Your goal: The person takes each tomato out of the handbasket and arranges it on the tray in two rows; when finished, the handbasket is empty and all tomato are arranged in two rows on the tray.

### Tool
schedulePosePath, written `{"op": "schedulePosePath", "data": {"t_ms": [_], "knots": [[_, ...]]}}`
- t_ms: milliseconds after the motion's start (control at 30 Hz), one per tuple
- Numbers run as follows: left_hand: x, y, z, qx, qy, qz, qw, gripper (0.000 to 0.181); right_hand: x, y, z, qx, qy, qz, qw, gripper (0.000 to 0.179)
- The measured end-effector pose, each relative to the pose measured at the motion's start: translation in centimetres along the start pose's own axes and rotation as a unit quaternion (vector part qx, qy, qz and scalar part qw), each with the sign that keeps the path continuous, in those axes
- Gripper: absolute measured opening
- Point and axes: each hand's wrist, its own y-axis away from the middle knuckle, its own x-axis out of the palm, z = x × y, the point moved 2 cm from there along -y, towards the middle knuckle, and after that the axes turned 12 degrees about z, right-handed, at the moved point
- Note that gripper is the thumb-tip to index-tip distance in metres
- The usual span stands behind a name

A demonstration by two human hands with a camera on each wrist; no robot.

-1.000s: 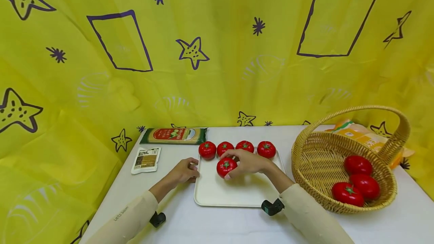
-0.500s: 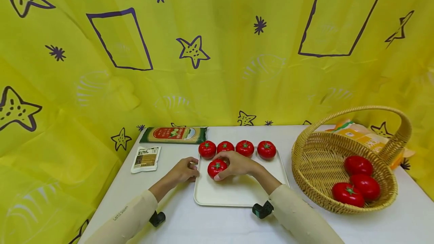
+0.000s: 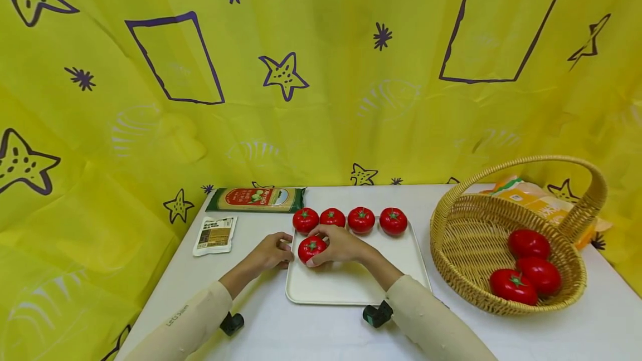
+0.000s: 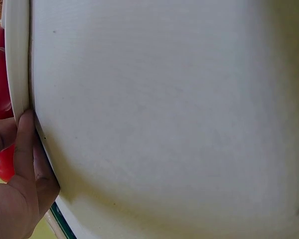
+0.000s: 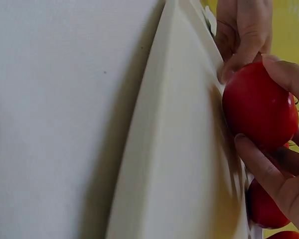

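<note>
My right hand (image 3: 346, 245) grips a red tomato (image 3: 311, 249) with its green stem end up, over the left part of a cream tray (image 3: 346, 291). In the right wrist view, thumb and fingers sit around the sides of this tomato (image 5: 259, 107), low by the tray surface. The left hand (image 3: 273, 252) is at the tray's left edge. Its thumb and fingers pinch the rim (image 4: 18, 64) in the left wrist view. Along the tray's far side, several more tomatoes (image 3: 361, 220) stand in a row, just behind the held one.
To the right stands a wicker basket (image 3: 461, 238) with a tall handle and three tomatoes (image 3: 529, 244) inside. An orange package (image 3: 536, 199) lies behind it. At the back left are a green noodle-like packet (image 3: 256, 200) and a small white pouch (image 3: 215, 235). A yellow curtain (image 3: 321, 138) hangs behind the table.
The right hand has carried the tomato leftward across the tray, nearer the left rim. My left hand stays at the tray edge, and the row and basket have not moved.
</note>
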Motion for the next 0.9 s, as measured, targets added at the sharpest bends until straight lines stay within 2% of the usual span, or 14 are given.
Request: {"op": "schedulePosePath", "data": {"t_ms": [267, 900], "knots": [[0.02, -0.11, 0.11, 0.000, 0.006, -0.002, 1.0000, 0.045, 0.48, -0.47, 0.16, 0.000, 0.003, -0.020, 0.9998, 0.052], [0.11, -0.04, -0.09, -0.003, -0.006, -0.004, 1.0000, 0.046, 0.65, -0.44, 0.62, 0.008, 0.005, -0.006, 0.9999, 0.066]]}}
